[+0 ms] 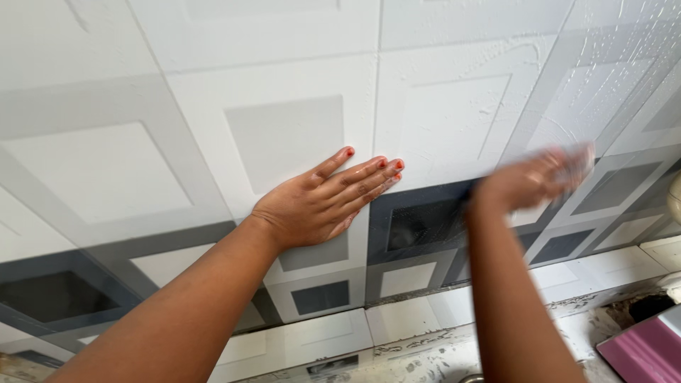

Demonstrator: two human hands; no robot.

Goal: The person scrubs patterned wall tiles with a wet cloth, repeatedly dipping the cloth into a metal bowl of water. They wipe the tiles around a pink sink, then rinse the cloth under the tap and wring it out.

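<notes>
White and grey square-patterned wall tiles fill the view, wet and soapy at the upper right. Left hand lies flat and open on the tiles, fingers together, holding nothing. Right hand is blurred against the soapy tiles; its grip cannot be told. A pink object sits at the lower right corner.

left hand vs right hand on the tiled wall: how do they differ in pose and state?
The left hand lies flat and open on the tiled wall, fingers together; the right hand is curled, whether around something cannot be told. The left hand is sharp in the picture; the right hand is motion-blurred. The left hand rests on dry-looking tile; the right hand is by tile streaked with soapy wet marks. Both are bare and against the same wall.
</notes>
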